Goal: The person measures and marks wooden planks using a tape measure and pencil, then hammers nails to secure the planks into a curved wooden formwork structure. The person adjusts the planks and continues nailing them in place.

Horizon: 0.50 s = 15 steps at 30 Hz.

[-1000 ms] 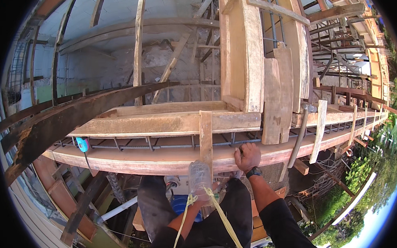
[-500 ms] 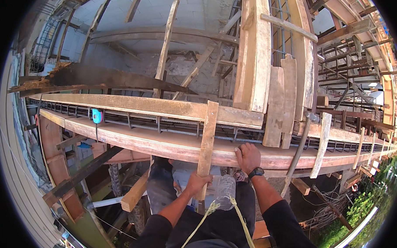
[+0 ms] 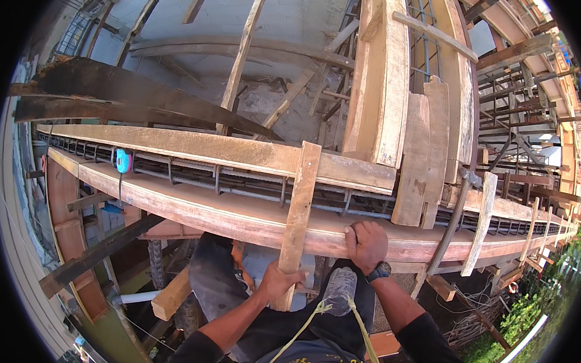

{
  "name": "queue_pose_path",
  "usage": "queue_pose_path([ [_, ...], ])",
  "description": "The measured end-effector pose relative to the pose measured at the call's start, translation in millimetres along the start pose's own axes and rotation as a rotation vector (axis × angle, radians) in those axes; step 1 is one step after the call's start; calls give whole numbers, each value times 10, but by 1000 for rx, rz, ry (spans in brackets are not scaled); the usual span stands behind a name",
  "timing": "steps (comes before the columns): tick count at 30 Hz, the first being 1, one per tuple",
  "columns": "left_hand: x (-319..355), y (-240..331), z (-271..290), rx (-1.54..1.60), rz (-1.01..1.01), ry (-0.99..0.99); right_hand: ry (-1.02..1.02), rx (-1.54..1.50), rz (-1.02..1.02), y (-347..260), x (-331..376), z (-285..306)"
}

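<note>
A wooden batten point(image 3: 298, 210) lies slantwise across the top of a long narrow beam form, and my left hand point(image 3: 278, 282) is closed round its near end. My right hand point(image 3: 366, 245), with a watch on the wrist, curls over the top edge of the form's near side board point(image 3: 247, 229), right of the batten. Steel reinforcement point(image 3: 217, 179) runs inside the form. A clear plastic bottle point(image 3: 340, 291) hangs before me on a pale cord. Farther right, a hammer point(image 3: 450, 222) hangs by its head on the form, handle down.
A blue tape measure point(image 3: 123, 161) sits on the form at left. A second form point(image 3: 382, 82) with rebar meets this one at back right, two short boards point(image 3: 412, 161) over the junction. Dark charred timber point(image 3: 134, 91) crosses at far left. Below are props and a cut beam end point(image 3: 170, 303).
My view has shifted and tilted a little. My left hand and the batten's near end sit lower and farther left; both hands keep their grip.
</note>
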<state>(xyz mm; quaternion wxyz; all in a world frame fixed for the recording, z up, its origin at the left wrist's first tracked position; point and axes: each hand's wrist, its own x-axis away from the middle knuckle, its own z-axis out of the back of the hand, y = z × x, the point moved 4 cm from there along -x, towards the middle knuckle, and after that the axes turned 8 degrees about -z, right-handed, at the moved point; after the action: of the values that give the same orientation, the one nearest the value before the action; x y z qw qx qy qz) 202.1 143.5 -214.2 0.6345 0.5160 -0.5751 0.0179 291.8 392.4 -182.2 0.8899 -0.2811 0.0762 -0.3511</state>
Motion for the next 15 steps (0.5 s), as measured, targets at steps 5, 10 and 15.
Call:
queue_pose_path([
  [5,-8,2,18,-86,2,-52,-3,-2,35,26,33,-3],
  [10,14,-44,5,-130,-5,-9,20,-18,54,43,64,-12],
  [15,39,9,-13,-145,-90,58,44,-11,61,65,118,-27],
])
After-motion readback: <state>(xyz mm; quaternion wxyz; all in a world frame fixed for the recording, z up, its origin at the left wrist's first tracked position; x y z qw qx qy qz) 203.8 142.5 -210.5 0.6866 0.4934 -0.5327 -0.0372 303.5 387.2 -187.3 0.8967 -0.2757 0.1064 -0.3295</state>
